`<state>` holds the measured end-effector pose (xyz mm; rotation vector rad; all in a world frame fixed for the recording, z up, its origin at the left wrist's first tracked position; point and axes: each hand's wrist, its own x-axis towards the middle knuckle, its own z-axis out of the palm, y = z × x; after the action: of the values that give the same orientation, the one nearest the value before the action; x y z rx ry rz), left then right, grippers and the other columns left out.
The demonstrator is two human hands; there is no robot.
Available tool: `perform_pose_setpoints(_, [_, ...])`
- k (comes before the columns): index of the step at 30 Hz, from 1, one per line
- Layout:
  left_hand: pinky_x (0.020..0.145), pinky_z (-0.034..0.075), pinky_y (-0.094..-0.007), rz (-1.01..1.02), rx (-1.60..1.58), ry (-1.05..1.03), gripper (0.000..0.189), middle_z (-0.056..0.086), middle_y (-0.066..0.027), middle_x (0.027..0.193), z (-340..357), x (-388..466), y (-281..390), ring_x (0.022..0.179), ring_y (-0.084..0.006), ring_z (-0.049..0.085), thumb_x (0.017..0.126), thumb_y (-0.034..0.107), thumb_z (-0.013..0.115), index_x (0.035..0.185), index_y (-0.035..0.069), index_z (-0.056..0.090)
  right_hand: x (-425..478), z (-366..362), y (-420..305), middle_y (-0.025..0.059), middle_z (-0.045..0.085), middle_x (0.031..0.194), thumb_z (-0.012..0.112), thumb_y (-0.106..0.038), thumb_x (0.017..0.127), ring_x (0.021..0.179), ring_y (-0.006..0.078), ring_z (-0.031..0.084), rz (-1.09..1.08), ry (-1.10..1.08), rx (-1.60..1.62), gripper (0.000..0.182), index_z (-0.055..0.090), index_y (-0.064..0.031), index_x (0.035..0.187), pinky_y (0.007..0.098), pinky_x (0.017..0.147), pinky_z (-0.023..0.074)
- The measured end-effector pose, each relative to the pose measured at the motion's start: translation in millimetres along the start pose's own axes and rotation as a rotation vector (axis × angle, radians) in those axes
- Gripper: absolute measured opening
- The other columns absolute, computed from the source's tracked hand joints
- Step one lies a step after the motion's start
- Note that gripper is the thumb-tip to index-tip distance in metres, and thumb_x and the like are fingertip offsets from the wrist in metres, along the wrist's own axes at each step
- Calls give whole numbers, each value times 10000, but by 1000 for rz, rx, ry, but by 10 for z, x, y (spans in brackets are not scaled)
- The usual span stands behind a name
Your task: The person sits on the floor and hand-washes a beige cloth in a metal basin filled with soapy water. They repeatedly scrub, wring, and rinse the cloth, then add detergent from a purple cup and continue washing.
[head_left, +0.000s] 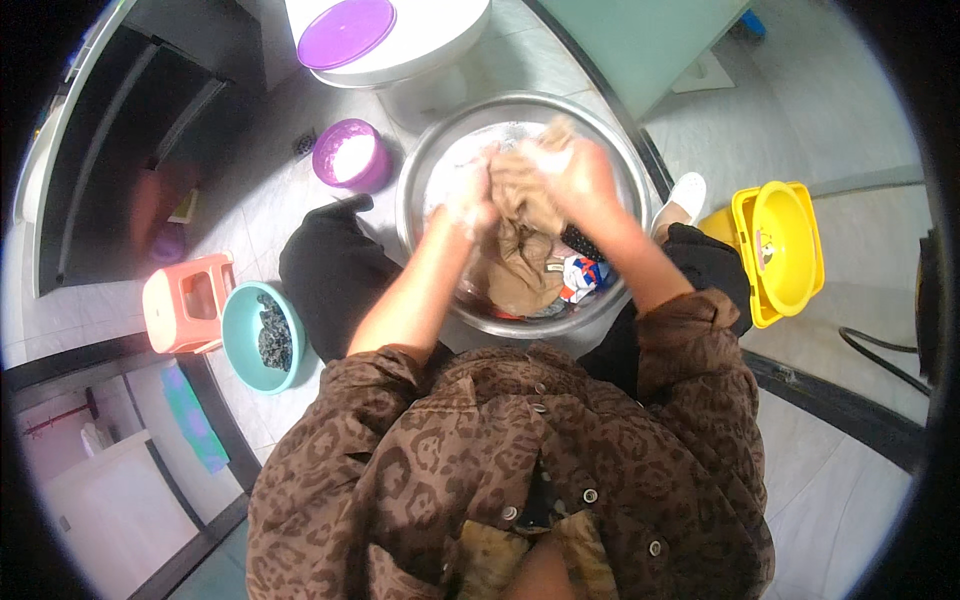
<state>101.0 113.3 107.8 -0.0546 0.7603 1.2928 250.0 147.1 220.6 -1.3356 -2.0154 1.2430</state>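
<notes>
A large round metal basin (409, 225) stands on the floor between my knees, with suds along its far side. In it lies a wet tan garment (525, 277), bunched and raised towards the far half. My left hand (472, 191) grips the garment's left part, with foam on the wrist. My right hand (581, 169), blurred, is closed on the same cloth near the basin's right side. Beneath my right forearm are a black dotted cloth (581, 244) and a white, blue and red cloth (583, 277). The lower contents are hidden by the tan garment.
A purple bowl (381, 169) with white contents sits left of the basin. Further left are a pink stool (176, 311) and a teal basin (232, 360) holding dark cloth (275, 337). Yellow basins (795, 255) stand at the right, and a white tub (442, 45) with a purple lid (349, 31) is ahead.
</notes>
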Motion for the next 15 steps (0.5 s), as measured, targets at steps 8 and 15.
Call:
perform_pose_setpoints(8, [694,495,-359,93,-106,92,202,616,-71,934,256,-19,-584,835,-222,592,880,298,582,998,135,593,372,303,669,161,643,703,634,-346,786,729,345,645,-6,66,-541,257,679,-94,812,426,648,503])
perform_pose_setpoints(15, [747,528,-372,-17,-67,-25,280,644,-126,972,-766,720,-552,894,-248,626,931,271,498,1050,35,591,130,429,425,207,663,798,649,-149,737,751,322,669,-196,-123,-628,170,676,-7,826,399,710,533])
